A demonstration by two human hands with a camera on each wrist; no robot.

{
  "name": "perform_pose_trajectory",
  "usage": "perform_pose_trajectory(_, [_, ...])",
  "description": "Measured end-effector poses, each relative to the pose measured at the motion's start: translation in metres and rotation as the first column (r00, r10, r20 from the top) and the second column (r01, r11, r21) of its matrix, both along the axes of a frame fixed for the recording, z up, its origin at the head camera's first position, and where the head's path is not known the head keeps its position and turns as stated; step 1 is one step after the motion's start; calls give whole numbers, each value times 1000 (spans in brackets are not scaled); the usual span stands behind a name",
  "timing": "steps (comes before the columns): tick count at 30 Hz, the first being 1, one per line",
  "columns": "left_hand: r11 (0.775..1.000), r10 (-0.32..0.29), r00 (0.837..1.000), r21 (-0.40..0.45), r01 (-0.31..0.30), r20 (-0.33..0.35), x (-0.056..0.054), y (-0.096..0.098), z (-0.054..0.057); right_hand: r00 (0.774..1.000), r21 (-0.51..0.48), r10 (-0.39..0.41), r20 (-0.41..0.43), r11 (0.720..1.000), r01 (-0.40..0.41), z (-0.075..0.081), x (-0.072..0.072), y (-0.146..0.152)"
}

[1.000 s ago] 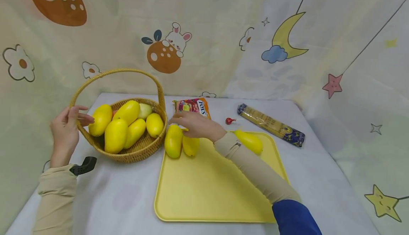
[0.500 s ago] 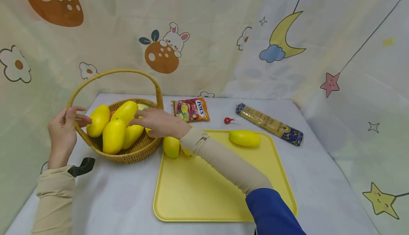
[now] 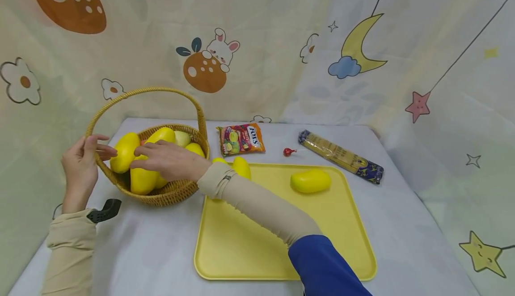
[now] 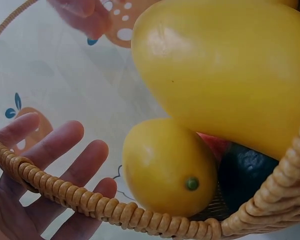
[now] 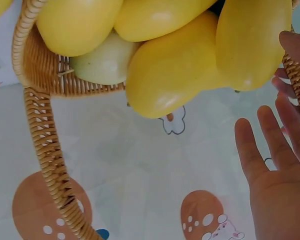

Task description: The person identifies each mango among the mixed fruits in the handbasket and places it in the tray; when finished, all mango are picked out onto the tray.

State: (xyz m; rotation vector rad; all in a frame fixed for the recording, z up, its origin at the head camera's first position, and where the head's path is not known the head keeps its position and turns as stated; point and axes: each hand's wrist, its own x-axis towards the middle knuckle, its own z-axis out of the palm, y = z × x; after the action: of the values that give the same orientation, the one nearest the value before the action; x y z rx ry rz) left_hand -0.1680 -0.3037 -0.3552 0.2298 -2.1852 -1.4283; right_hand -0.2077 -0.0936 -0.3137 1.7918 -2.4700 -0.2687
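A woven basket (image 3: 183, 192) with a tall handle holds several yellow mangoes (image 3: 124, 152) and a pale green fruit (image 3: 182, 138). At the basket's left rim, by the foot of the handle, is the left hand (image 3: 82, 166). Its fingers stretch out spread against the rim in the left wrist view. The right hand (image 3: 170, 159) reaches over the basket, fingers straight above the front mango (image 3: 141, 182); in the right wrist view nothing sits between them. Deeper in the basket, the left wrist view shows a dark rounded thing (image 4: 245, 172) and a bit of red.
A yellow tray (image 3: 257, 242) lies right of the basket, with one mango (image 3: 310, 180) at its back right and two at its back left corner, partly behind the right sleeve. Behind it are a candy bag (image 3: 241, 139), a red lollipop (image 3: 289, 152) and a long blue-and-gold packet (image 3: 342, 157).
The right hand has moved left from above the mangoes at the tray's corner to over the mangoes in the basket. The left hand has stayed at the basket's rim.
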Motion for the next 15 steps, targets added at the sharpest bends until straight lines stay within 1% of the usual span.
perform_pose_trajectory(2, [1000,7,1000,1,-7,4,0,0,1,999,20,9,-34,1000,-9,0,1,-5])
perform_pose_trajectory(5, [1000,11,1000,1,-11,11,1,1,2,998,46,32,-63,999,-29,-2,2,-13])
perform_pose_trajectory(10, [1000,4,1000,16,-4,3,1,1,2,991,72,76,-114,995,-68,-11,3,-21])
perform_pose_trajectory(15, [1000,1,1000,21,-1,-9,1,1,2,985,87,93,-144,993,-81,-20,2,-23])
